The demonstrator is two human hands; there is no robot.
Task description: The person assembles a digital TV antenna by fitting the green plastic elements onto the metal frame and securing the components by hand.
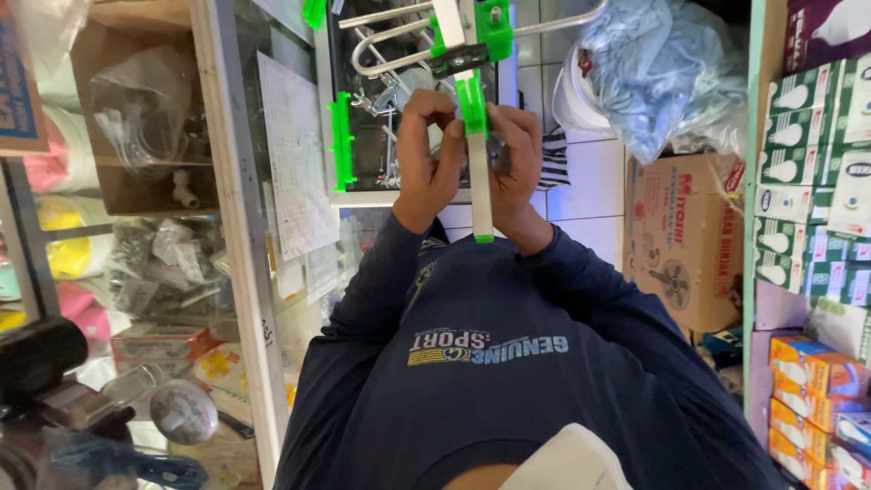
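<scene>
1. Both hands were seen raised close together in front of the chest, meeting around one frame of white bars and green plastic clips (472,54).
2. The left hand (428,150) was closed around the near end of the frame, fingers curled tight, thumb pressed up beside a green clip (471,104).
3. The right hand (517,156) was closed on the same piece from the other side, its fingers wrapped around the bar; the two hands were touching or nearly so, with the clip between them.
4. A flat white bar (481,195) with a green tip was noted running from between the palms back toward the chest.
5. Beyond the fingertips, the frame carried bent metal rods (390,41) looping out to either side.
6. Past the left hand, a second green strip (342,141) was seen along the edge of a dark panel, well apart from the fingers.
7. Further out on the left-hand side, a glass cabinet (231,227) with a pale frame held bagged small parts; a printed sheet (299,163) was stuck to it.
8. Beyond the right hand, a white bucket (581,100) and a bundled blue plastic bag (662,63) were recorded.
9. Out to the right-hand side, a brown cardboard box (680,236) stood beside shelves of small bulb boxes (807,136).
10. Dark blue sleeves (372,272) covered both forearms.
</scene>
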